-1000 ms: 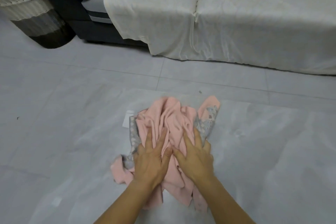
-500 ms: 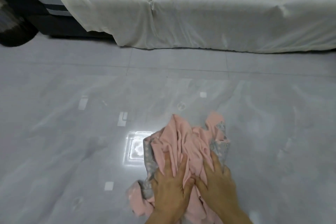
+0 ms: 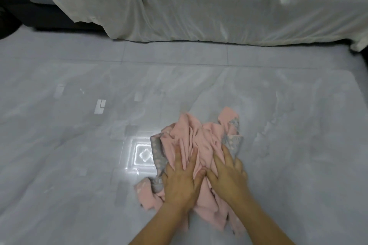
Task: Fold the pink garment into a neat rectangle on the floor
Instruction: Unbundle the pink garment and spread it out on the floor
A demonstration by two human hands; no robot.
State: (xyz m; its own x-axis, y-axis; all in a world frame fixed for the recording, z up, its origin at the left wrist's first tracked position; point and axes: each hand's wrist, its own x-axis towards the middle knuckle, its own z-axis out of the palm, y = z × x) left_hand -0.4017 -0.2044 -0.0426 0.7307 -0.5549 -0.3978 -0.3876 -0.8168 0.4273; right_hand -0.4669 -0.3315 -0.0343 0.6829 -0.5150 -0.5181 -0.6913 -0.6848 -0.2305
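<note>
From the head camera I look down at a glossy grey tiled floor (image 3: 79, 165). The pink garment (image 3: 199, 141) lies on it in a crumpled heap, in the lower middle of the view, slightly right of centre. It is bunched into long ridges and not yet folded flat. Grey patterned trim (image 3: 158, 153) shows along its left edge and at its upper right corner.

Both bare hands rest on top of the heap, palms down. The left hand (image 3: 180, 182) presses the left half of the fabric with its fingers straight and spread, pointing away from me. The right hand (image 3: 229, 177) presses the right half the same way, fingers extended and flat. Neither hand curls round or pinches the cloth; both are open and pushing down. The two thumbs lie close together in the middle of the heap. Both forearms enter from the bottom edge.

Just left of the garment, a bright square reflection of light (image 3: 142, 153) shines on the tiles. Across the top of the view, well apart from the garment, a sofa draped in a white cover (image 3: 219, 6) reaches down to the floor. A dark part of the sofa (image 3: 20, 6) shows at the top left.
</note>
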